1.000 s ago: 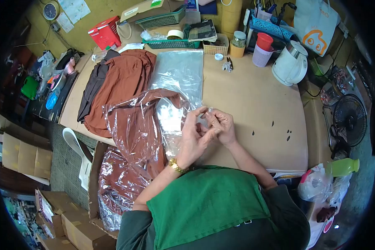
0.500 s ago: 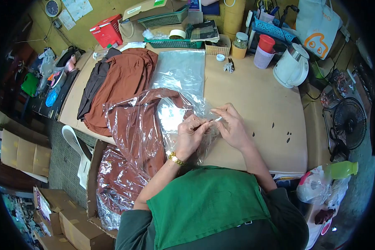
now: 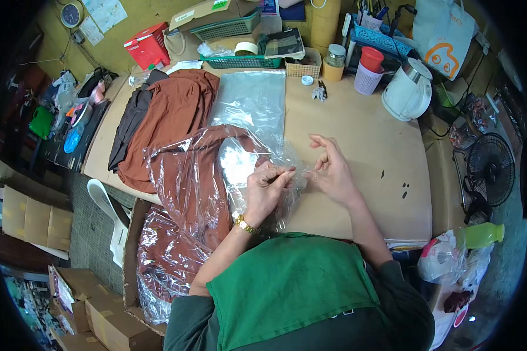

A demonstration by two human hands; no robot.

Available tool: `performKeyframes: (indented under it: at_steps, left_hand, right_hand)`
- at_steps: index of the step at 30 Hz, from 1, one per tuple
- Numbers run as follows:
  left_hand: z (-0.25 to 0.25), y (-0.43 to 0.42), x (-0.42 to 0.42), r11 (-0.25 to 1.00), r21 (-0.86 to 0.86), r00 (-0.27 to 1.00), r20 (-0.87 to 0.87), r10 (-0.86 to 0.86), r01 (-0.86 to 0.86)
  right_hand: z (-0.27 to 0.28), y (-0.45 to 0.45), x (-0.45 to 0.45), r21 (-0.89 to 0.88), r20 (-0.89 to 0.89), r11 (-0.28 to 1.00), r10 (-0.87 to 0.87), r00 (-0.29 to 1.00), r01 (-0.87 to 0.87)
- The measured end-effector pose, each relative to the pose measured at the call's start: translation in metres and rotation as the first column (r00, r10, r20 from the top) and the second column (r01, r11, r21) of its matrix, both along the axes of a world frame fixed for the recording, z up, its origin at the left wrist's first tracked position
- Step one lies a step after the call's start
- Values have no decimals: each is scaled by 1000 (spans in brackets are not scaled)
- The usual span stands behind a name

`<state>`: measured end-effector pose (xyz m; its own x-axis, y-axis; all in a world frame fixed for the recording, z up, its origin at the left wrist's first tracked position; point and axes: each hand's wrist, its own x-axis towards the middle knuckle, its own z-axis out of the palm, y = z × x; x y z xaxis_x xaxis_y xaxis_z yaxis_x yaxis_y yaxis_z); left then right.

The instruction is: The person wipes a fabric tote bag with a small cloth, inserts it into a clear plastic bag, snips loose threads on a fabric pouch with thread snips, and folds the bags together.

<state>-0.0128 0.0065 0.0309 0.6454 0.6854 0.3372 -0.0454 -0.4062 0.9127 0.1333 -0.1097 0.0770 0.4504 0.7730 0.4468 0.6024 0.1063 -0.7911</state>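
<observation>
A clear plastic bag (image 3: pixel 197 182) with a rust-brown garment (image 3: pixel 175 199) inside lies across the table's near edge. My left hand (image 3: pixel 266 186), with a gold watch at the wrist, is closed in a pinch on the bunched end of the bag. Just right of it, my right hand (image 3: pixel 332 174) has its fingers spread, the thumb close to the bag's edge. Whether that thumb touches the plastic I cannot tell. Behind the bag lies a stack of flat clear plastic bags (image 3: pixel 253 96). More rust-brown garments (image 3: pixel 173 108) are piled to the left, beside a dark grey garment (image 3: pixel 131 121).
A cardboard box (image 3: pixel 130 257) at the table's left front holds bagged brown garments. Along the back stand green baskets (image 3: pixel 240 61), a jar (image 3: pixel 335 62), a lilac cup (image 3: pixel 367 81) and a white kettle (image 3: pixel 408 93). Small snips (image 3: pixel 320 92) lie on the table. Dark marks dot its right side.
My right hand has let go of the bag's end; its fingers have spread and moved slightly right and up. My left hand keeps its pinch, nearly in place.
</observation>
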Motion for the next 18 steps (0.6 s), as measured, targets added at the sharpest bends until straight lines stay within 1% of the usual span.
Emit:
performKeyframes:
  at_steps: [1, 2, 3, 4, 5, 6, 7, 8, 9, 10, 11, 12, 13, 15, 16, 17, 18]
  left_hand:
    - [5, -3, -1, 979, -199, 995, 94, -26, 44]
    - [7, -4, -2, 917, -385, 981, 192, -32, 105]
    - [5, -3, -2, 917, -384, 981, 193, -33, 106]
    - [1, -1, -4, 932, -340, 980, 187, -61, 123]
    - [-1, 1, -4, 946, -294, 980, 180, -88, 139]
    - [-1, 2, -4, 947, -291, 980, 180, -86, 137]
    - [-1, 3, -5, 953, -280, 985, 157, -75, 117]
    - [-2, 2, -5, 958, -270, 989, 135, -64, 98]
    - [1, 1, -5, 957, -272, 989, 135, -63, 98]
    - [7, -1, -6, 944, -314, 989, 139, -58, 99]
    - [10, -2, -5, 930, -353, 988, 145, -53, 102]
    - [9, -1, -4, 930, -352, 988, 146, -55, 104]
    - [8, -2, -3, 929, -352, 986, 156, -60, 113]
    - [3, -1, -1, 928, -352, 984, 166, -67, 123]
    - [-2, 1, 0, 945, -303, 984, 162, -75, 122]
    - [-6, 2, 0, 960, -253, 984, 157, -82, 121]
    - [-4, 2, 0, 961, -252, 984, 157, -79, 117]
  right_hand:
    - [-5, 1, 5, -40, -153, 999, 4, 988, -10]
    - [-22, 3, 14, -79, -371, 986, 108, 922, -147]
    - [-38, 5, 22, -86, -572, 954, 188, 798, -287]
    - [-51, 8, 27, -85, -572, 954, 189, 798, -287]
    - [-63, 12, 32, -84, -572, 921, 269, 775, -381]
    - [-65, 14, 34, -83, -572, 877, 347, 744, -473]
    - [-66, 14, 36, -83, -572, 876, 348, 742, -475]
    - [-67, 13, 37, -81, -403, 933, 291, 868, -350]
    - [-66, 11, 37, -54, -221, 974, 204, 954, -221]
    - [-56, 11, 31, -56, -222, 974, 203, 954, -220]
    - [-44, 12, 21, 40, -342, 976, 215, 915, -214]
    - [-35, 14, 14, 134, -453, 972, 235, 860, -195]
    - [-32, 15, 10, 134, -453, 972, 233, 861, -193]
    - [-29, 15, 7, -23, -514, 953, 249, 821, -303]
    - [-32, 17, 9, -23, -513, 953, 249, 822, -303]
    - [-39, 19, 12, 27, -567, 957, 253, 784, -289]
    - [-40, 22, 12, 77, -617, 959, 260, 743, -272]
